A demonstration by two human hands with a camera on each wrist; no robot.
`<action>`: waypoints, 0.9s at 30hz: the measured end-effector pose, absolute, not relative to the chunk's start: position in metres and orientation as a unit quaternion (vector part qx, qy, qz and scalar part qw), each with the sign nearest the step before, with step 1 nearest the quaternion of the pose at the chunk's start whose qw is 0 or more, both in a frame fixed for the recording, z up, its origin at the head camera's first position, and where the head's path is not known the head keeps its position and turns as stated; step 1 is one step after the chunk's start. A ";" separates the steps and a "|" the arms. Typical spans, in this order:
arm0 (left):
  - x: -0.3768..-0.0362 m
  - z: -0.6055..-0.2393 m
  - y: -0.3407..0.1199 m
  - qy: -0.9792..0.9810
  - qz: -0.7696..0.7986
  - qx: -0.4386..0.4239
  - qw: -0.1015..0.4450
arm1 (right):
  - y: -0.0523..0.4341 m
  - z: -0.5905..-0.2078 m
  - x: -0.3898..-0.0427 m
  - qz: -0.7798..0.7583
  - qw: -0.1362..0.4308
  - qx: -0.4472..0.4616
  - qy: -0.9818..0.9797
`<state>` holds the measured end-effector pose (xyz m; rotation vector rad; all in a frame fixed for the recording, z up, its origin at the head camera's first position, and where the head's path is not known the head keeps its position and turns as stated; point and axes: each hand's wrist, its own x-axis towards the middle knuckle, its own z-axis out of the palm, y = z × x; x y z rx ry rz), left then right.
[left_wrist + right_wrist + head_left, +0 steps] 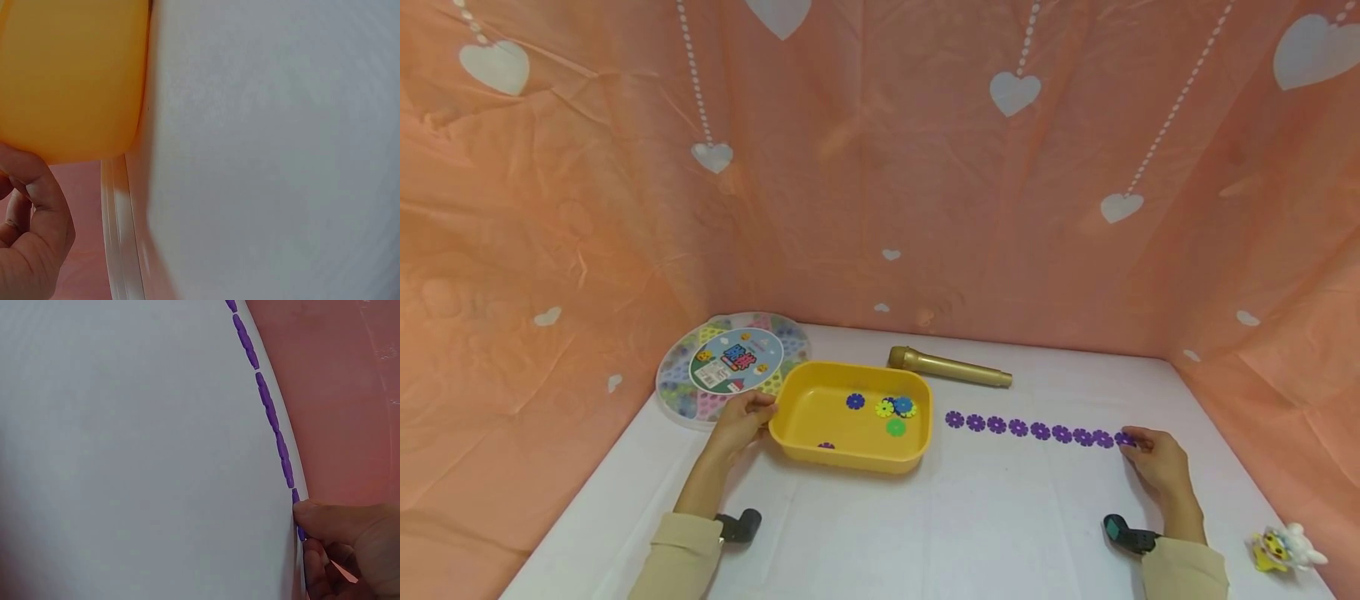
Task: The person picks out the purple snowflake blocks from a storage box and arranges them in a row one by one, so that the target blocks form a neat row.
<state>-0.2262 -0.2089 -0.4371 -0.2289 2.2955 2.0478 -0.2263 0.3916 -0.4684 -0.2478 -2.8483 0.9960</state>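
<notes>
Right hand pinches, it seems, the last purple flower disc: thin, light, best nipped by its edge. Left hand grips the yellow tray.

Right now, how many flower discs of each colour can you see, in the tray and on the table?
Purple row on the table: 9
Purple in the yellow tray: 1
Blue: 2
Yellow: 1
Green: 1
Total: 14

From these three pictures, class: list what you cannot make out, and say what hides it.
- Purple piece in the yellow tray: head view, cut by the near wall.
- Right hand fingertips on the last purple flower: grip unclear.
- Round box label: too small.
- Toy: blurred.
</notes>
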 end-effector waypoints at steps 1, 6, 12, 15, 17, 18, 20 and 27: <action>-0.226 -0.437 -0.209 0.744 0.664 -0.073 0.028 | 0.391 -0.468 -0.226 0.325 0.061 -0.079 -0.940; -0.228 -0.438 -0.209 0.745 0.662 -0.070 0.025 | 0.381 -0.453 -0.223 0.337 0.087 -0.081 -0.934; -0.231 -0.441 -0.209 0.745 0.663 -0.070 0.027 | 0.333 -0.417 -0.239 0.410 0.191 -0.015 -0.892; -0.231 -0.440 -0.209 0.749 0.659 -0.067 0.029 | 0.294 -0.403 -0.250 0.467 0.217 0.057 -0.855; -0.231 -0.439 -0.209 0.751 0.656 -0.071 0.027 | 0.263 -0.398 -0.257 0.529 0.215 0.097 -0.815; -0.231 -0.439 -0.210 0.752 0.655 -0.072 0.026 | 0.246 -0.396 -0.259 0.558 0.207 0.114 -0.795; -0.230 -0.438 -0.210 0.752 0.655 -0.071 0.024 | 0.211 -0.390 -0.261 0.611 0.186 0.133 -0.758; -0.228 -0.439 -0.210 0.750 0.657 -0.075 0.027 | 0.108 -0.392 -0.255 0.645 0.076 0.189 -0.737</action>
